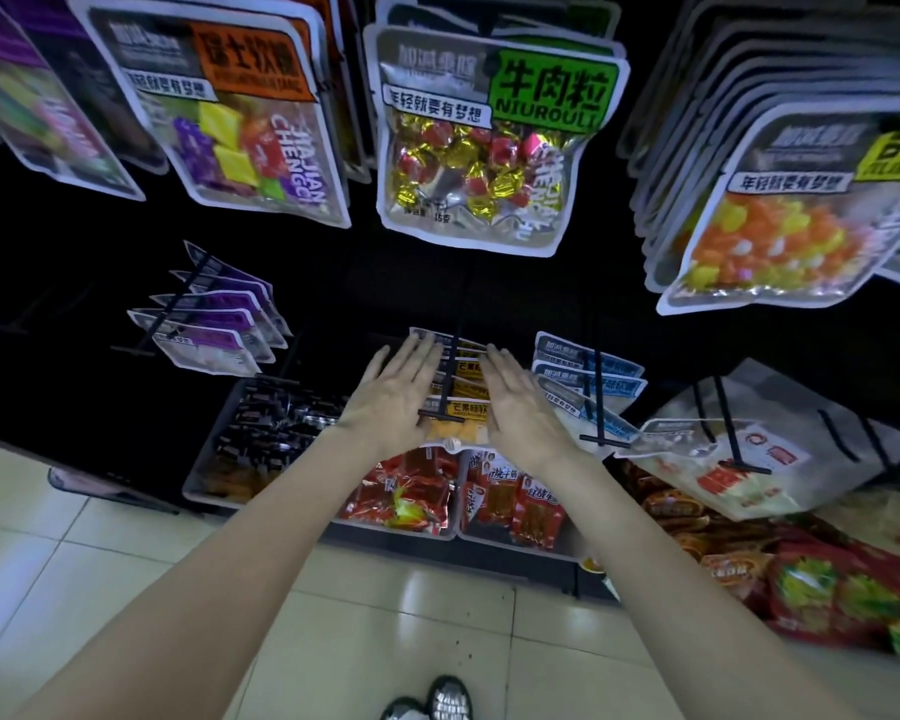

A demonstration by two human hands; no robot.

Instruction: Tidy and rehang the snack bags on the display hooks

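A row of yellow-labelled snack bags hangs on a black display hook on the lower rack. My left hand lies flat against the left side of this row, fingers straight. On the right side my right hand does the same, so the bags sit between my two palms. The hook's cross-bar tip shows between my hands, in front of the foremost bag.
Purple bags hang to the left, blue bags to the right, and white-red bags further right. Larger bags hang overhead. Bins of red snack packs sit below, above a tiled floor.
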